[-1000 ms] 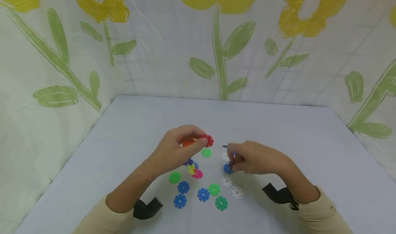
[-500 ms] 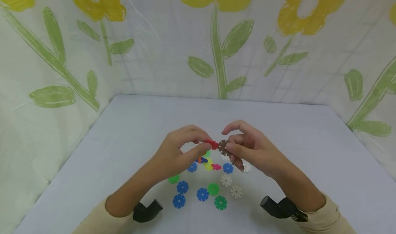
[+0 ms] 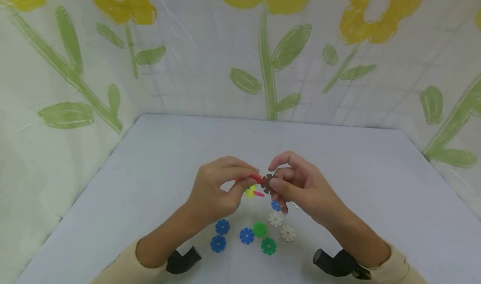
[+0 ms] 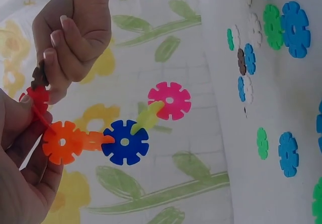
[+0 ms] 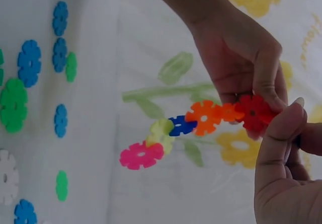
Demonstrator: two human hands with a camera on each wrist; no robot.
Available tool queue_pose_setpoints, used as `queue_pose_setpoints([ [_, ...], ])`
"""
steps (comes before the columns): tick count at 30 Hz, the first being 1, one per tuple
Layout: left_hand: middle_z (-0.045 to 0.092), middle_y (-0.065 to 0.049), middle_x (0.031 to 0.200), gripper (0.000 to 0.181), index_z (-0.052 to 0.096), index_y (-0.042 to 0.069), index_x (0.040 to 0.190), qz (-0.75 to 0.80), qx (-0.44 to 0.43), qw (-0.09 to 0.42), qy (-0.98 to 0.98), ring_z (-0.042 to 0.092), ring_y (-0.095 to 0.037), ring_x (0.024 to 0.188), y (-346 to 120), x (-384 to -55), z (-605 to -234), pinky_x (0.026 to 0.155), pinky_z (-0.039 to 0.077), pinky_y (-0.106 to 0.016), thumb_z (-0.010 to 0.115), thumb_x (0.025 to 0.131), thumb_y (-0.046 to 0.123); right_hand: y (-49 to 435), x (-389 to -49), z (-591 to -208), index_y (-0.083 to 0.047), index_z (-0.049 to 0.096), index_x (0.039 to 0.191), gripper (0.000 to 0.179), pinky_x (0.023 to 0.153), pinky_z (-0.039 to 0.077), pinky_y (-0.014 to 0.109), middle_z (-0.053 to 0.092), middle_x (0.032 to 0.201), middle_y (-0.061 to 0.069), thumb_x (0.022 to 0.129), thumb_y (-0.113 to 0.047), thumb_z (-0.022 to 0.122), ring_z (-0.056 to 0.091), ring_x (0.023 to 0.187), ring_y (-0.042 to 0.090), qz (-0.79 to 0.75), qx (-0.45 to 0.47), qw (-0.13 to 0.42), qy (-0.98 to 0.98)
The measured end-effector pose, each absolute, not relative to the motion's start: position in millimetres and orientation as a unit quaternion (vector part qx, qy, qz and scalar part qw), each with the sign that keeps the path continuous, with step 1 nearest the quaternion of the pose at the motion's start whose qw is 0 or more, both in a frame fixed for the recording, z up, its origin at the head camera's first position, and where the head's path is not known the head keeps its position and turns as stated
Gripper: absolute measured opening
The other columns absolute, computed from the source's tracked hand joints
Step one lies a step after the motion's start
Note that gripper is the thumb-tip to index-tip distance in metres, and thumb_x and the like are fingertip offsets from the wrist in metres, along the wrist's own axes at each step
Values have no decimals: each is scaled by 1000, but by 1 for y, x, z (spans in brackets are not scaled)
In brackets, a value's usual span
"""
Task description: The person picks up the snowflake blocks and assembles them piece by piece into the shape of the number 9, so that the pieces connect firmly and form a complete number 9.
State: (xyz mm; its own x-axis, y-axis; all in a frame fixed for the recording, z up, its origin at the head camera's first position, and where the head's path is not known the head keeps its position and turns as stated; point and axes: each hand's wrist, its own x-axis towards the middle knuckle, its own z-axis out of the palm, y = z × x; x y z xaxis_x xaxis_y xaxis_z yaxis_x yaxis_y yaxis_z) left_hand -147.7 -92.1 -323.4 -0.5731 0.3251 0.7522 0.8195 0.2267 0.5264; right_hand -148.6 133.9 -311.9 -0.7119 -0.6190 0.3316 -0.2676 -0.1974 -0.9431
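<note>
My left hand [image 3: 216,188] pinches a red notched disc [image 5: 249,114] at the end of a chain of plastic snowflake discs. From there the chain runs through an orange disc [image 4: 71,149], a dark blue disc [image 4: 125,152], a yellow disc [image 4: 145,121] and a pink disc [image 4: 170,112], dangling free below the left hand. Between thumb and fingers my right hand [image 3: 302,188] pinches a brown notched disc [image 3: 267,184]. Its edge meets the red disc's edge, the two turned at an angle to each other. Fingers hide part of both discs.
Loose discs lie on the pale table below the hands: blue [image 3: 218,249], green [image 3: 268,252], white [image 3: 287,238] and another brown one [image 4: 241,62]. A flower-printed cloth [image 3: 199,83] stands behind the table. A black mount [image 3: 184,262] sits at each wrist.
My right hand has lifted the brown disc from the table among the loose discs and brought it up to the red one. The left hand has turned the red disc edge-on.
</note>
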Motion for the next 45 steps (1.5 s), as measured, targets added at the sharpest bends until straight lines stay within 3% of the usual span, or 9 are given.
queue_pose_setpoints([
  [12, 74, -4, 87, 13, 78, 1, 93, -441, -402, 320, -736, 69, -16, 81, -91, -150, -327, 71, 57, -25, 74, 83, -5, 130, -148, -315, -7, 49, 115, 17, 51, 54, 28, 62, 79, 8, 101, 1, 54, 56, 61, 20, -696, -348, 123, 616],
  [32, 72, -2, 81, 11, 78, 1, 89, -426, -417, 333, -731, 66, -14, 75, -91, -152, -333, 66, 55, -22, 75, 81, -5, 127, -152, -320, -3, 46, 108, 13, 50, 52, 24, 62, 77, 5, 101, -6, 57, 55, 58, 17, -704, -334, 166, 605],
  [35, 71, -2, 82, 11, 78, 1, 91, -423, -423, 313, -738, 66, -14, 78, -93, -154, -332, 69, 55, -22, 76, 82, -4, 128, -152, -320, -6, 47, 109, 11, 51, 53, 25, 63, 78, 5, 102, -3, 54, 56, 58, 17, -705, -336, 161, 604],
  [40, 71, 3, 94, 12, 75, 6, 100, -426, -433, 233, -759, 64, -10, 95, -97, -157, -324, 82, 54, -24, 75, 88, 5, 131, -153, -320, -8, 47, 113, 12, 55, 54, 25, 63, 80, 4, 103, -3, 52, 57, 59, 18, -701, -335, 149, 612],
  [45, 69, 5, 117, 36, 68, 12, 122, -411, -427, 130, -795, 60, -7, 110, -101, -157, -320, 90, 53, -26, 78, 90, 26, 130, -156, -322, -6, 45, 116, 14, 57, 55, 24, 63, 81, 5, 104, -7, 54, 57, 62, 18, -700, -339, 162, 608],
])
